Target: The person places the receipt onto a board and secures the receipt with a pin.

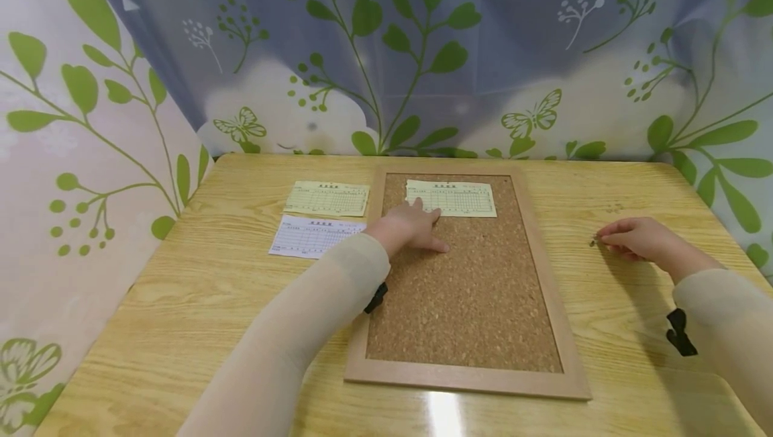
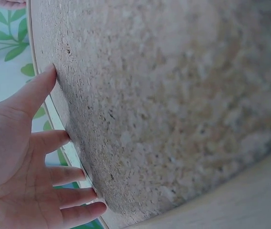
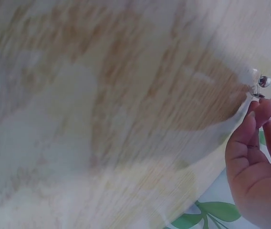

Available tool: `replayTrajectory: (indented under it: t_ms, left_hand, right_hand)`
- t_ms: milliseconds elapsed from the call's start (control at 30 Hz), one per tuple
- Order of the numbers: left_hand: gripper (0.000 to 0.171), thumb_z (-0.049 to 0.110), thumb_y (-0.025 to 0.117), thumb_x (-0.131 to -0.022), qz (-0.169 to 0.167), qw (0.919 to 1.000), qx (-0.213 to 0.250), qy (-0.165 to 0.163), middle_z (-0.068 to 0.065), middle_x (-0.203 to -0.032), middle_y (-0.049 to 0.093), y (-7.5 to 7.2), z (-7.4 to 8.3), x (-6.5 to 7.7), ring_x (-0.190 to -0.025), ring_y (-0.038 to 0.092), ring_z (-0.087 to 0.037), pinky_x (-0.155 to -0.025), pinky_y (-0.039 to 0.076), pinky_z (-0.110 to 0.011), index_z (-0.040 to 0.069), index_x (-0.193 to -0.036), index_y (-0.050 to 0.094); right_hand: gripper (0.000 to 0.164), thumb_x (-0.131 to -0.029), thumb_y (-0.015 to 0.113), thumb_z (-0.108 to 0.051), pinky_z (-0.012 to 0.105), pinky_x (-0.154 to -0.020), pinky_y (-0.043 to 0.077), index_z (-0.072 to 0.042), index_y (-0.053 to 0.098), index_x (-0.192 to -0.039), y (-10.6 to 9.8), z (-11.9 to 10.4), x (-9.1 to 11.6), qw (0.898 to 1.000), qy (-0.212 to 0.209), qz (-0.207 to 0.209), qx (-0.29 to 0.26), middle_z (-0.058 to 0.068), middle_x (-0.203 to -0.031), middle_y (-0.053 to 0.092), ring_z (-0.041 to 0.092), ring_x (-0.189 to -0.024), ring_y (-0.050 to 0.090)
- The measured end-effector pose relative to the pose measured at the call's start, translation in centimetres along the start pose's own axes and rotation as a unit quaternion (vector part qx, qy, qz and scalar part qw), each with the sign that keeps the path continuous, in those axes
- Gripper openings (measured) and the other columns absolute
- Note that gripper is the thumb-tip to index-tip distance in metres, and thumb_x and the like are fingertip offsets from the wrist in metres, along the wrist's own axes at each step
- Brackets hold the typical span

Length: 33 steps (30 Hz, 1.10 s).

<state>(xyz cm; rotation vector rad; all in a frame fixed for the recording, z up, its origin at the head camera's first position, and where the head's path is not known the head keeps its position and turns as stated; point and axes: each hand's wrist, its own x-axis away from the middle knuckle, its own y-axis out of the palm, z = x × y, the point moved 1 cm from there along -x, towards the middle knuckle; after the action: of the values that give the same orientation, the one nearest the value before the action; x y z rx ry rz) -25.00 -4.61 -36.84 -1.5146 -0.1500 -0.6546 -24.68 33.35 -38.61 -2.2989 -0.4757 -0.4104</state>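
While the wooden table point(image 1: 199, 276) spreads beneath everything, a framed cork board point(image 1: 465, 303) lies flat on it. On the board's upper part lies a yellow slip point(image 1: 461, 199); another yellow slip point(image 1: 327, 198) and a white slip point(image 1: 304, 235) sit left of the frame. With its arm stretched over the frame's left side, the left hand point(image 1: 410, 225), palm down, fingers spread and gripping nothing, reaches the first slip's lower edge. Right of the board, the right hand point(image 1: 637, 242) pinches a tiny metal pin point(image 3: 258, 96) between thumb and fingertips.
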Motion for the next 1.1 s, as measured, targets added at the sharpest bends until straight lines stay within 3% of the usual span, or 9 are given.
replayTrajectory:
  t_ms: [600,1100]
  left_hand:
    - [0.083,0.065,0.048,-0.085,-0.001,1.0000,-0.009,-0.003,-0.015,-0.155,0.005,0.11,-0.02,-0.31,-0.139,0.012,-0.038,-0.108,0.023,-0.047,0.027,-0.151,0.014]
    - [0.083,0.065,0.047,-0.085,0.001,0.9999,-0.009,-0.005,-0.015,-0.155,0.005,0.26,-0.06,-0.36,-0.139,0.011,-0.038,-0.109,0.021,-0.046,0.027,-0.151,0.014]
  right_hand:
    - [0.042,-0.095,0.051,-0.012,0.027,-0.060,0.046,0.017,0.043,-0.124,0.42,0.30,-0.39,1.000,-0.001,-0.011,0.024,-0.005,-0.080,0.058,0.008,-0.068,0.051]
    - [0.039,-0.093,0.056,-0.018,0.029,-0.061,0.048,0.014,0.051,-0.115,0.70,0.07,-0.56,0.999,-0.006,0.007,0.047,-0.006,-0.082,0.061,0.008,-0.073,0.055]
